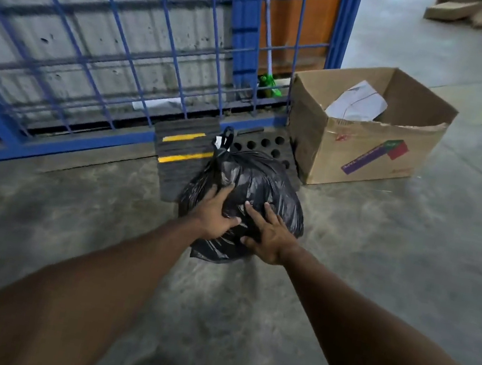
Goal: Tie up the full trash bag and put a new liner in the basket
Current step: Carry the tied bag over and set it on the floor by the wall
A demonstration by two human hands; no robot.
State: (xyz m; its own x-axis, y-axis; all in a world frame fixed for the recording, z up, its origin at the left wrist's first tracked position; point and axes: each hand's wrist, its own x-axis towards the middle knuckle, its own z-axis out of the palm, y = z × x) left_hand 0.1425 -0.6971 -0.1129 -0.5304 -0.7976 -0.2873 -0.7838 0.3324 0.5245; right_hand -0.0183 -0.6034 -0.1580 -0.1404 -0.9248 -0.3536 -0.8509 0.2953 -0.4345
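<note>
A full black trash bag [260, 182] sits on the concrete floor in front of a blue wire fence, its top tied in a knot [225, 142] that stands up at the far side. My left hand [215, 214] lies on the bag's near left side, fingers spread and pressed into the plastic. My right hand [269, 234] rests flat on the near right side, fingers apart. Both hands touch the bag without closing around it. No basket and no new liner are in view.
A blue wire fence [123, 37] runs across the back. A black and yellow rubber wedge [181, 154] and a perforated black block [266, 143] lie behind the bag. An open cardboard box [361, 151] with paper inside stands at the right. Flattened cardboard [456, 9] lies far back.
</note>
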